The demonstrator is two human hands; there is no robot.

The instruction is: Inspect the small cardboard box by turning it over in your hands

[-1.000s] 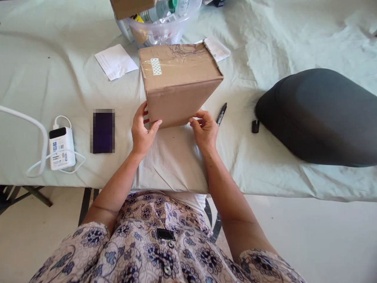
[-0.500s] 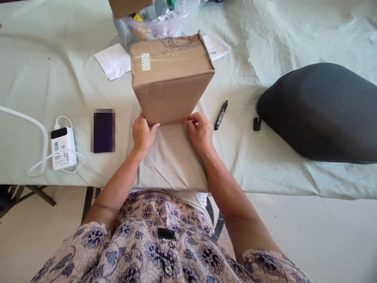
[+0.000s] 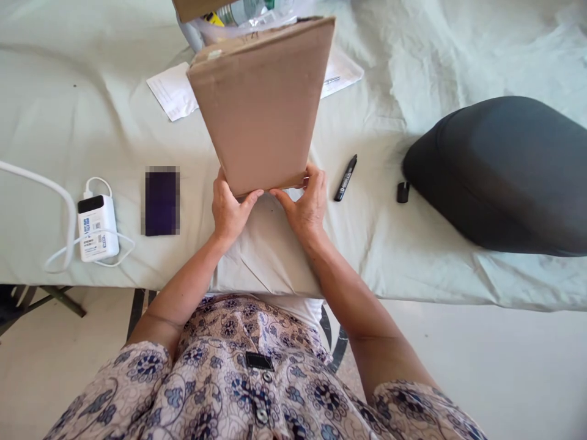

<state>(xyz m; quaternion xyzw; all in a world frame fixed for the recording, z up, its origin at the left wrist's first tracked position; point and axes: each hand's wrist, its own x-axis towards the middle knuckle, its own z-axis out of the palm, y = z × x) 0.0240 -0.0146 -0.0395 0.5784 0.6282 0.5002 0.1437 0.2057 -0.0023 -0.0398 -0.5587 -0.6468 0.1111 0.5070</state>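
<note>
A brown cardboard box stands tilted away from me, its broad plain side facing me. At its lower left corner my left hand grips the bottom edge, thumb in front and the other fingers hidden behind or under the box. My right hand holds the lower right corner the same way, thumb along the bottom edge. The two thumbs nearly meet. Just right of that hand lies a black marker without its cap. Its black cap stands farther right.
A large dark grey rounded object fills the right side. White papers and a pen lie behind the box, near a clear tub of odds and ends. On the left are a blurred dark phone-like rectangle and a white power bank with cables.
The box has tipped up and away from me, so its broad near side shows more and its top less. Both hands have moved inward along the bottom edge.
</note>
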